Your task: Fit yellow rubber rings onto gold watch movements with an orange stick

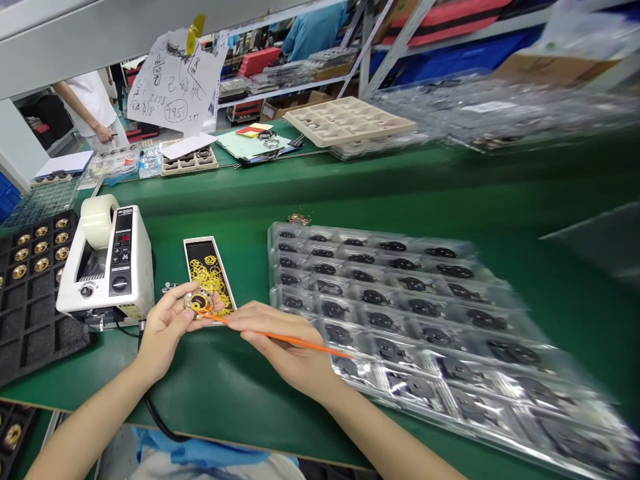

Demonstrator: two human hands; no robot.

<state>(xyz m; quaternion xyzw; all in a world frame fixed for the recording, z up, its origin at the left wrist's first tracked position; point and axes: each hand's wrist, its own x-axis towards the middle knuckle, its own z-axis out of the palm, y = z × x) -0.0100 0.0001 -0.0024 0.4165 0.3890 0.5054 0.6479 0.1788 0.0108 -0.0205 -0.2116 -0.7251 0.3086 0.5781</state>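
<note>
My left hand [167, 327] is closed around the edge of a round gold watch case [199, 302] with a dark centre and a yellow ring on it. In my right hand [280, 340] is a thin orange stick [300, 343], pinched like a pen. The stick's tip reaches the near side of the watch case; whether it touches cannot be made out. Right behind the case is a white-edged box [203, 248] holding many thin yellow rings [213, 275]. A small metal part behind my left fingers is mostly hidden.
A white tape dispenser [135, 267] stands left, beside a black foam tray [40, 293] with gold round parts. Clear plastic trays [370, 280] of black parts cover the right. Another gold part [299, 219] lies behind them. A person [95, 110] stands beyond the shelf.
</note>
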